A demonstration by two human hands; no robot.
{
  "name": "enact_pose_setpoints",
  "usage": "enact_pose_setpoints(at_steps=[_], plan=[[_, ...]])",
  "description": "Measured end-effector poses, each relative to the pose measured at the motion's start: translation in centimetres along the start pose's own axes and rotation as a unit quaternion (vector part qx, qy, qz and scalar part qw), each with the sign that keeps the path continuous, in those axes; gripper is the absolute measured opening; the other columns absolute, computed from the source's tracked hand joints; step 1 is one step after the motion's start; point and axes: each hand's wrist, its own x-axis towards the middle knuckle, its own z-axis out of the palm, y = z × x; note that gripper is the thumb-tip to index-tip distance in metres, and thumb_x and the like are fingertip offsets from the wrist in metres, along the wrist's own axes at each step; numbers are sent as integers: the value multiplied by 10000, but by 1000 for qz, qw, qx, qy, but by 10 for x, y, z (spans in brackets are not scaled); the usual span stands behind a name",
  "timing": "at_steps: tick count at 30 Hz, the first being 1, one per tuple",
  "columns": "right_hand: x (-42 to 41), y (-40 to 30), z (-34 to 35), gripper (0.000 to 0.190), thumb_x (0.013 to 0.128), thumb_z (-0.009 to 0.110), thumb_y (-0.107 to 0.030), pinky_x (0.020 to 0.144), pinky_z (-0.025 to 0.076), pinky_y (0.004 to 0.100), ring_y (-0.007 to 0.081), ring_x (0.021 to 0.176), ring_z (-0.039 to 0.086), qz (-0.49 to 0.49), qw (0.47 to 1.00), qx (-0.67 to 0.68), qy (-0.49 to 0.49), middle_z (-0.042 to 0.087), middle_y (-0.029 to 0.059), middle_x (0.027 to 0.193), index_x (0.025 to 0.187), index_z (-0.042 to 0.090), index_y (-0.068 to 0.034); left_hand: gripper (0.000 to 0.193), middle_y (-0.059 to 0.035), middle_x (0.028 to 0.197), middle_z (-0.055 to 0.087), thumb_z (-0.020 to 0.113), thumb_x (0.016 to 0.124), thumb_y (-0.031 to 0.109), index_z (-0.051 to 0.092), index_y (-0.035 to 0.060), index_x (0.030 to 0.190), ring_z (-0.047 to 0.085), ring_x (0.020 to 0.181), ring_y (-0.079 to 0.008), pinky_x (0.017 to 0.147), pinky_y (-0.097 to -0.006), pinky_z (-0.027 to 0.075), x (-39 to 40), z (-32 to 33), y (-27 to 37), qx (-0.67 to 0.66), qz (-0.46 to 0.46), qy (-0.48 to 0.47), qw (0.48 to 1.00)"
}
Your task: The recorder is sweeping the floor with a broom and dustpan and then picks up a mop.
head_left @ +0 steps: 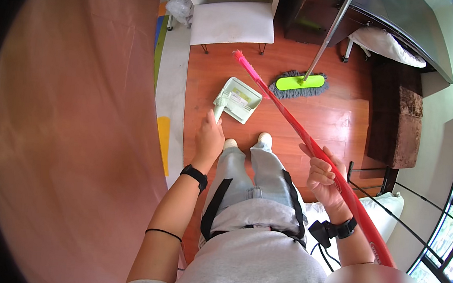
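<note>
My left hand (209,136) is closed around the pale green handle of a dustpan (246,111). The pan bears a printed label and comb-like teeth, and it appears just above the wooden floor, though contact is hard to tell. In my right hand (325,173) is the red handle of a broom (301,129), held diagonally across the view. Its pink bristle head (251,68) points to the far left, beyond the dustpan. The broom's near end runs into a blurred patch at the lower right.
A lime-green flat mop (300,82) with grey fringe rests on the floor, its metal pole rising. A white stool (233,23) stands ahead, a brown upholstered bench (395,117) to the right. Pinkish-brown fabric (76,127) fills the left side. A thin black rack (366,177) stands near my right hand.
</note>
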Motion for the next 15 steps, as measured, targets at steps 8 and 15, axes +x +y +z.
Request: enact_pose_setpoints(at_steps=[8, 15], plan=[[29, 1, -27, 437, 970, 277, -271, 403, 344, 213, 93, 423, 386, 37, 999, 21, -2, 421, 32, 566, 1141, 419, 106, 368, -227, 970, 543, 465, 897, 171, 362, -7, 1202, 581, 799, -399, 647, -473, 472, -4, -2, 15, -11, -16, -21, 1000], [40, 14, -57, 434, 970, 292, -291, 396, 335, 234, 110, 409, 364, 79, 989, -71, 106, 384, 24, 531, 1143, 435, 80, 348, -246, 947, 552, 473, 893, 144, 383, -52, 1165, 561, 838, -407, 696, -465, 445, -10, 5, 23, -48, -28, -24, 998]])
